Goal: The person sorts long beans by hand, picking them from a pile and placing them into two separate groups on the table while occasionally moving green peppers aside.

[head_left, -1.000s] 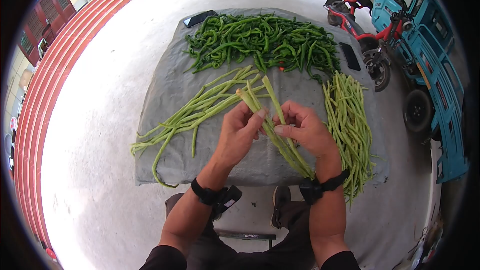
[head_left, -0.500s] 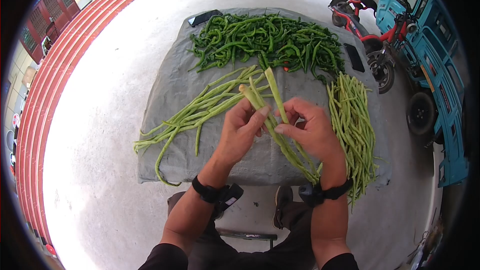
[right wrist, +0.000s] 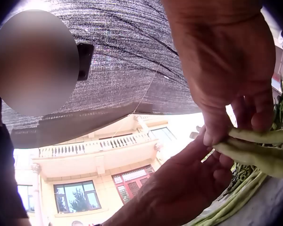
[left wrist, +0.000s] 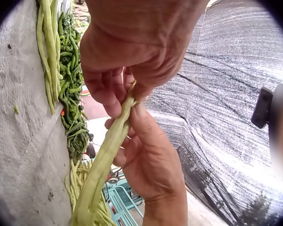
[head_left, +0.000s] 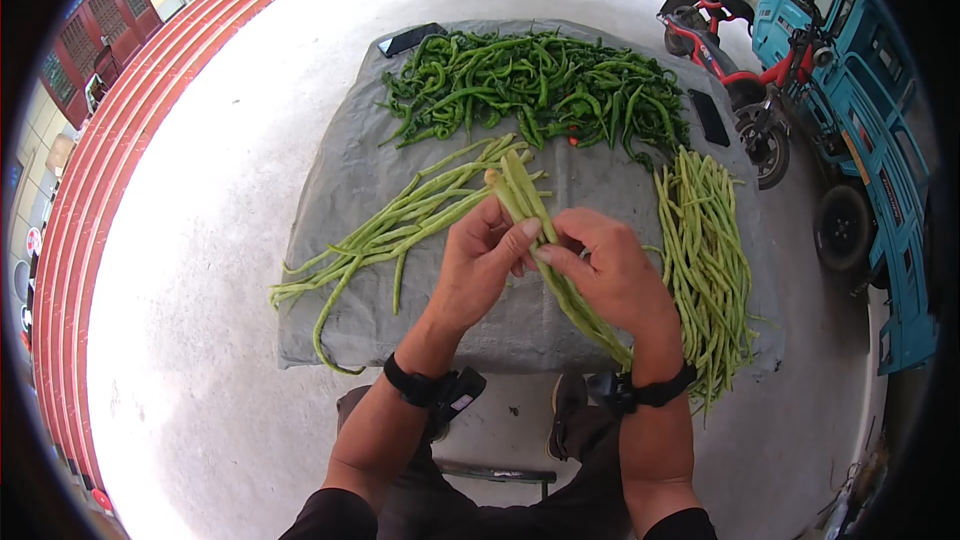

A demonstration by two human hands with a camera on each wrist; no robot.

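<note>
A small bundle of long green beans point(head_left: 578, 312) slants between the two hands over the table's near half. The left hand point(head_left: 482, 258) grips the bundle near its upper ends, thumb pressed on top. Close beside it, the right hand point(head_left: 618, 265) pinches the beans between thumb and fingers. In the left wrist view the hands meet at one end of the beans point(left wrist: 104, 162). Seen from the right wrist, the beans point(right wrist: 257, 153) stick out past the right thumb. More long beans point(head_left: 400, 220) lie loosely left of the hands, and a thicker pile of beans point(head_left: 705, 265) lies on the right.
A heap of green chili peppers point(head_left: 540, 85) covers the far part of the grey table cover point(head_left: 335, 160). One phone point(head_left: 410, 38) lies at the far left corner, another phone point(head_left: 708, 118) at the right edge. Beyond stand a red scooter point(head_left: 735, 70) and a blue cargo tricycle point(head_left: 850, 130).
The right hand has moved left, closer to the left hand. The bean it holds, earlier splayed apart, now lies alongside the bundle. The left hand keeps its hold.
</note>
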